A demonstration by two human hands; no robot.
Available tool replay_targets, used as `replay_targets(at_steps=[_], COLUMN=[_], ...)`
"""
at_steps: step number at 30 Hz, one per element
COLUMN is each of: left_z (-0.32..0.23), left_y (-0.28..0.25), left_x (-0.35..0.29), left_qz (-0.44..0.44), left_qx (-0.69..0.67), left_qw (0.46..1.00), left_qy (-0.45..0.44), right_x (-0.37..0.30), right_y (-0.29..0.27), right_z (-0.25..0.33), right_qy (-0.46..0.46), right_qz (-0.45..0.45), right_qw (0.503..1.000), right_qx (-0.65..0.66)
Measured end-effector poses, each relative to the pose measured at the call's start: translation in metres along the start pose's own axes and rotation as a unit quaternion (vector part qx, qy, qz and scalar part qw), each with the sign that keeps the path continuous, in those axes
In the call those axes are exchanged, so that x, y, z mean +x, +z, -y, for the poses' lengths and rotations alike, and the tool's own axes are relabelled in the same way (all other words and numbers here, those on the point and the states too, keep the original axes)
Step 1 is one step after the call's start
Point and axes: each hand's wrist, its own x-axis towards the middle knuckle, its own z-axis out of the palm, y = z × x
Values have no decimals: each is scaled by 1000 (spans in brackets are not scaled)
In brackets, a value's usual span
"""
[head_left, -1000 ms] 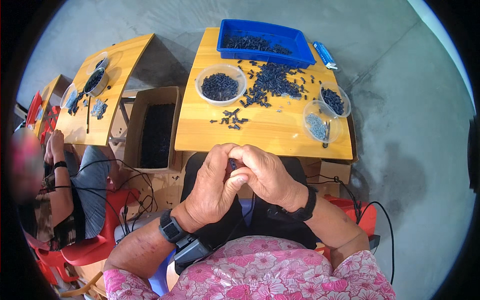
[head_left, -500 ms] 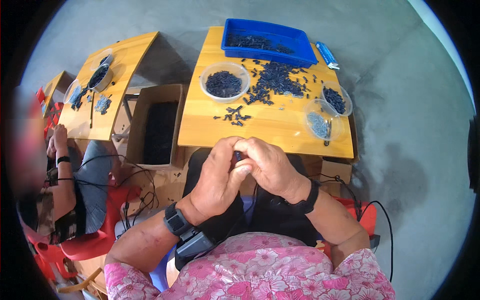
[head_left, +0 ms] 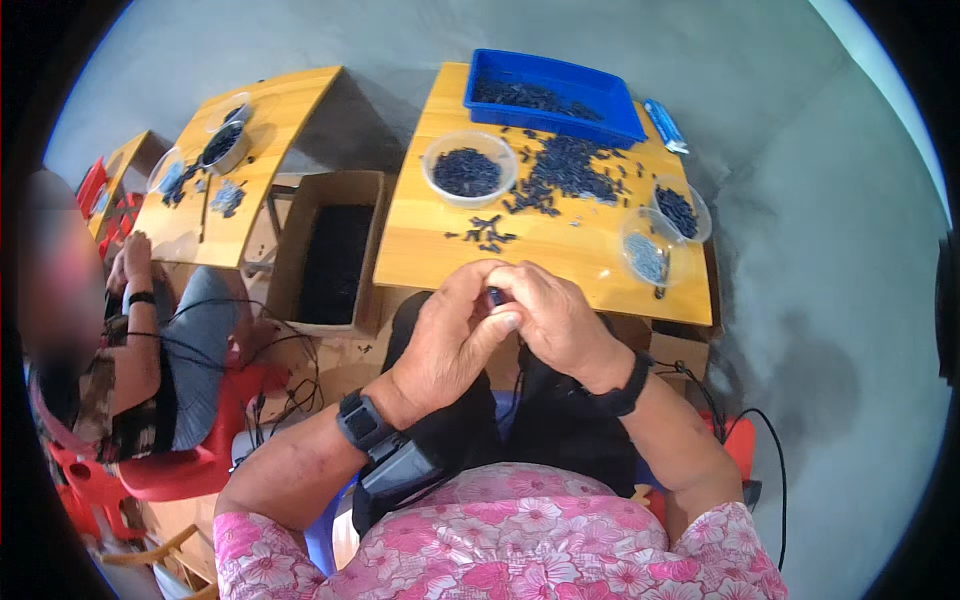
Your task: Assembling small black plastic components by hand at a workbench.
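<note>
My left hand [head_left: 445, 338] and my right hand [head_left: 562, 325] meet in front of the near table edge, above my lap. Both are closed around a small black piece [head_left: 496, 296], its end showing between the thumbs and fingers; the rest is hidden. Beyond them on the yellow table [head_left: 415, 250] lies a small scatter of black pieces [head_left: 487, 236]. A bigger loose pile of black pieces [head_left: 570, 168] spreads farther back. To its left stands a clear round tub [head_left: 428, 168] of similar pieces.
A blue tray [head_left: 560, 126] with black pieces sits at the back. At the right are two clear tubs, one with black pieces [head_left: 676, 212], one with small grey pieces [head_left: 647, 258]. A cardboard box [head_left: 385, 240] stands left of the table. A co-worker [head_left: 140, 330] sits at another table [head_left: 215, 240].
The tables and tubs have shifted slightly right in the picture as the view moved. Both hands stay together around the small black piece.
</note>
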Motion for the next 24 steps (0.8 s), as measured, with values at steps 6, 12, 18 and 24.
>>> replay_targets(at_steps=[6, 12, 18, 24], left_z=[23, 71, 176, 291], left_y=[-12, -48, -132, -285], left_x=[9, 11, 15, -36], left_qz=[45, -97, -301, -355], left_qx=[-245, -284, -225, 35], left_qw=[955, 908, 886, 895], left_qy=[-158, -292, -272, -267], right_x=[-11, -15, -26, -23], right_y=[9, 22, 19, 21], right_z=[-5, -17, -53, -71], right_qy=[12, 86, 119, 191], right_qz=[13, 17, -21, -43], right_qw=[994, 993, 992, 981], right_qx=[-107, -77, -43, 2])
